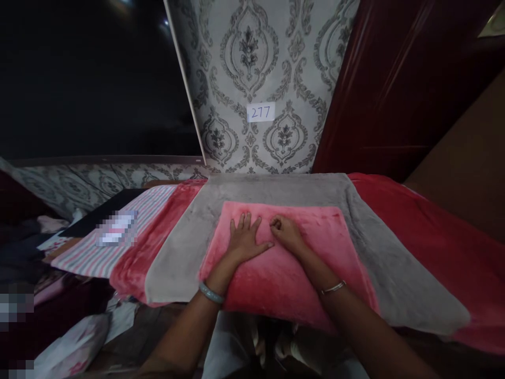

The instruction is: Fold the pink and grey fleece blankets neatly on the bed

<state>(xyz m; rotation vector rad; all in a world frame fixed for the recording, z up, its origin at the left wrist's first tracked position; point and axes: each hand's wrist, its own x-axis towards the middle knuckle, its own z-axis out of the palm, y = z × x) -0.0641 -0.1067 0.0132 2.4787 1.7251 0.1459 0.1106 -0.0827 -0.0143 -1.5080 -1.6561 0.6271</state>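
A pink plush cloth (272, 284), shading to red toward me, lies spread out flat in front of me. My left hand (245, 239) rests palm down on its upper left part, fingers spread. On the upper middle of the same cloth is my right hand (287, 232), its fingers curled in; whether they pinch any fabric is hidden. Beneath the pink cloth lies a larger grey plush cloth (181, 258), showing on both sides and at the back.
Red plush fabric (418, 237) runs under the grey cloth to both sides. A striped cloth (90, 258) lies at left with a blurred item (117, 228) on it. Behind stand a large dark screen (94, 79), patterned wallpaper with a paper marked 277 (261, 112), and a dark red door (386, 84).
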